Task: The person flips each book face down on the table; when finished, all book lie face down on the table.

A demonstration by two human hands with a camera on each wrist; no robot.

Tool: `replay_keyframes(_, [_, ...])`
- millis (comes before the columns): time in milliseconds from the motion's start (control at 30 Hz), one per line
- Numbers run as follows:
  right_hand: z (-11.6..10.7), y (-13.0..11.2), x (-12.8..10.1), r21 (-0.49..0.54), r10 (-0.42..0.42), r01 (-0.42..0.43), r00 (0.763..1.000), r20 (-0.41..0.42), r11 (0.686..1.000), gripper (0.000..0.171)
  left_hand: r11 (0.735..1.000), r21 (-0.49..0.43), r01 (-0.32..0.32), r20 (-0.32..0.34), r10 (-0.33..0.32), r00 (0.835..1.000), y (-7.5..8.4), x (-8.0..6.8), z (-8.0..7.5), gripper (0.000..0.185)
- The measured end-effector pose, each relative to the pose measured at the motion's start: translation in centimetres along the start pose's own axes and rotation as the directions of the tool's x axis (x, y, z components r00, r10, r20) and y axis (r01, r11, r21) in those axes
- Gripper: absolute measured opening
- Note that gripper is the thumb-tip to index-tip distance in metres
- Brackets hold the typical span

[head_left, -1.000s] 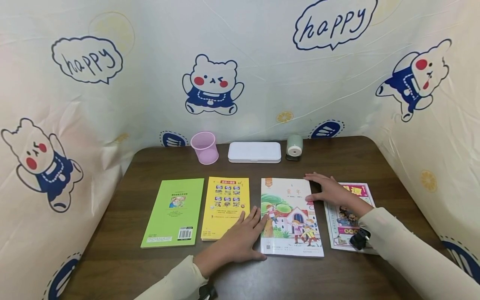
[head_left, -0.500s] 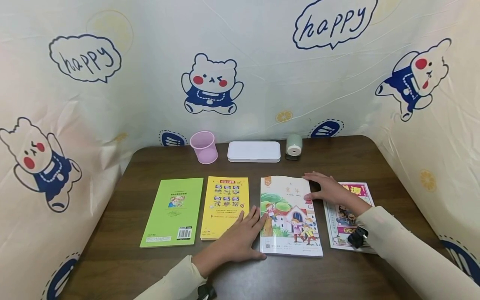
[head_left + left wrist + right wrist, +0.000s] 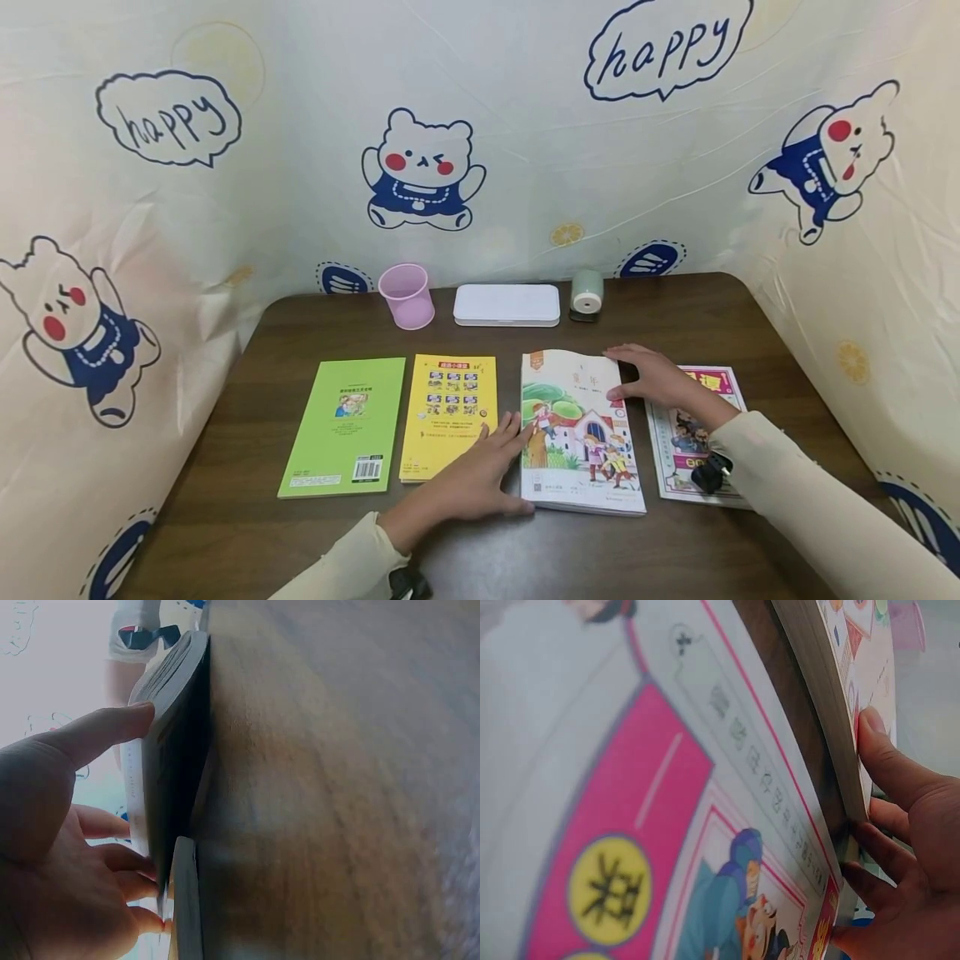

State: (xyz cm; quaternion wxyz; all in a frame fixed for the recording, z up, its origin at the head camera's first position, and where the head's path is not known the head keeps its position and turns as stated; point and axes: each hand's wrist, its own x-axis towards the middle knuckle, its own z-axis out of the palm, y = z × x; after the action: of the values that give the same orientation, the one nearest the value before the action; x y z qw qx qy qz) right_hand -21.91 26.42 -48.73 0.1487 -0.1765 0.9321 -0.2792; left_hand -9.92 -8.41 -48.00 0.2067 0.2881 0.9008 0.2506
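storybook [image 3: 581, 429] | btwn hands | L hand [image 3: 468, 483] spine edge | R hand [image 3: 656, 379] far corner

"happy" on the backdrop cloth [image 3: 525, 100]

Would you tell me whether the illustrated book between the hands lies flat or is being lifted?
Lifted slightly: the book shows a dark gap above the table, with the left hand and right hand gripping its edges.

The right hand [image 3: 660, 382] and its sleeve cover much of the pink-edged comic book [image 3: 701, 433], so its title can't be read. In the wrist view that book [image 3: 667, 825] runs off the frame at nine o'clock. Print on the green book [image 3: 347, 427] is too small to read.
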Motion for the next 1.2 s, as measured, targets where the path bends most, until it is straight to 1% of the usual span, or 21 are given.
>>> replay_keyframes(133, [-0.1,-0.2,0.2,-0.003,0.006,-0.006,1.000,-0.011,1.000,0.081,0.990,-0.138,0.013,-0.016,-0.015,1.000,0.2,-0.1,-0.1,0.109])
replay_keyframes(267, [-0.2,-0.3,0.2,0.006,0.029,-0.029,1.000,-0.009,1.000,0.081,0.969,-0.247,0.007,-0.048,-0.019,0.999,0.2,-0.1,0.0,0.107])
replay_keyframes(333, [-0.2,-0.3,0.2,0.007,0.033,-0.033,0.999,-0.006,0.999,0.081,0.957,-0.291,-0.004,-0.064,-0.016,0.998,0.2,0.0,-0.1,0.105])
replay_keyframes(433, [-0.2,-0.3,0.2,0.007,0.039,-0.039,0.999,-0.006,0.999,0.081,0.928,-0.373,-0.017,-0.082,-0.014,0.997,0.3,0.0,-0.3,0.102])
replay_keyframes(500, [-0.2,-0.4,0.2,0.009,0.042,-0.042,0.999,-0.009,0.999,0.081,0.898,-0.438,-0.035,-0.092,-0.007,0.996,0.4,0.0,-0.4,0.100])
replay_keyframes(600, [-0.2,-0.5,0.3,0.007,0.047,-0.047,0.999,-0.011,0.999,0.080,0.837,-0.546,-0.043,-0.096,-0.011,0.995,0.5,0.0,-0.6,0.097])
replay_keyframes(700, [-0.1,-0.6,0.4,0.003,0.055,-0.055,0.998,-0.011,0.998,0.080,0.774,-0.631,-0.051,-0.101,-0.016,0.995,0.6,0.0,-0.7,0.095])
replay_keyframes(767, [-0.1,-0.7,0.5,0.001,0.059,-0.059,0.998,-0.012,0.998,0.081,0.746,-0.663,-0.054,-0.108,-0.024,0.994,0.7,0.0,-0.7,0.092])
replay_keyframes(867, [0.0,-0.8,0.6,0.006,0.062,-0.061,0.998,-0.014,0.998,0.081,0.713,-0.698,-0.070,-0.130,-0.029,0.991,0.7,-0.1,-0.7,0.087])
replay_keyframes(1100, [0.3,-0.8,1.1,0.017,0.049,-0.049,0.999,-0.023,0.999,0.082,0.698,-0.704,-0.131,-0.186,-0.003,0.983,0.7,-0.3,-0.7,0.082])
replay_keyframes(1200, [0.4,-1.0,1.5,0.029,0.052,-0.052,0.998,-0.028,0.998,0.083,0.686,-0.712,-0.154,-0.208,0.004,0.978,0.9,-0.5,-0.9,0.081])
